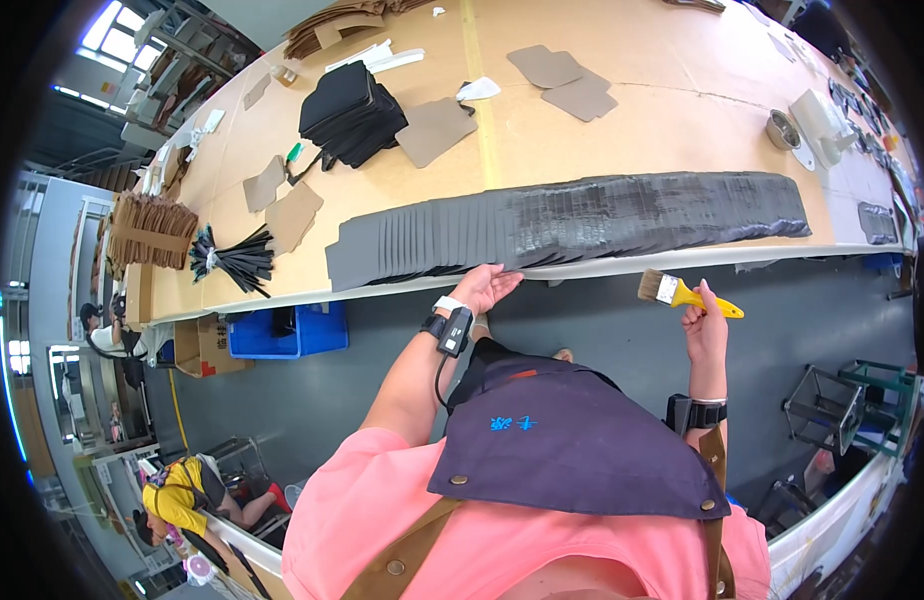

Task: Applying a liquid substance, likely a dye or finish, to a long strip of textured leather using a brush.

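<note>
A long row of overlapping dark grey sheets (582,225) lies fanned along the near edge of the wooden table (582,140). My left hand (485,288) rests with fingers spread on the near edge of that row, holding nothing. My right hand (706,328) is off the table edge and grips a paintbrush (682,293) with a yellow handle, bristles pointing left. Part of the row looks glossy and darker around its middle.
A stack of black pieces (350,112), brown cardboard cutouts (437,130), a bundle of black strips (232,258) and a metal bowl (782,129) lie on the table. A blue bin (287,332) stands below it. Other people sit at lower left (187,498).
</note>
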Demonstrator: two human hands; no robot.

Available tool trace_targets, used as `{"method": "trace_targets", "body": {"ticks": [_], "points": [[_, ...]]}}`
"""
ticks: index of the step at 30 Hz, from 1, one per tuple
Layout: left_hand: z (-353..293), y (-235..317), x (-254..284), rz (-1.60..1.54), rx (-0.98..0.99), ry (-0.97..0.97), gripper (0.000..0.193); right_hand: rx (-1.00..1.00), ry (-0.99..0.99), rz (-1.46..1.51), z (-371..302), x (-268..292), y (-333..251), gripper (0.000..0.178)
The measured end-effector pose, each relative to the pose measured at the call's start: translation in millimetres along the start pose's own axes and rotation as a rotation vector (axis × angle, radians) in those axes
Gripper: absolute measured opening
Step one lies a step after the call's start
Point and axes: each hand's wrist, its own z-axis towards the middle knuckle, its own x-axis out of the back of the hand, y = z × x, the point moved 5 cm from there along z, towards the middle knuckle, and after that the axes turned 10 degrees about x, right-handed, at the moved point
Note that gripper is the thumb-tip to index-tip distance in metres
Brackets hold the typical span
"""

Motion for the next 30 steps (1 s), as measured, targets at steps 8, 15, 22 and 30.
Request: {"method": "trace_targets", "body": {"ticks": [8,15,22,30], "points": [[-4.3,2.0,1.6,0.06,0.054,-0.051,0.037,-0.007,0.018,-0.004,-1.3,-6.1,0.9,0.022],[-27.7,8.1,20.5,0.087,0.036,-0.018,0.04,0.01,0.023,-0.002,-2.1,-6.5,-0.4,0.021],[-35.2,24.3,35.7,0.04,0.01,0.004,0.023,-0.006,0.023,-0.011,-1.4,-12.9,1.5,0.02],[-35.2,22.9,34.8,0.024,-0.001,0.004,0.026,-0.01,-0.015,0.02,1.5,-5.4,1.0,0.021]]}}
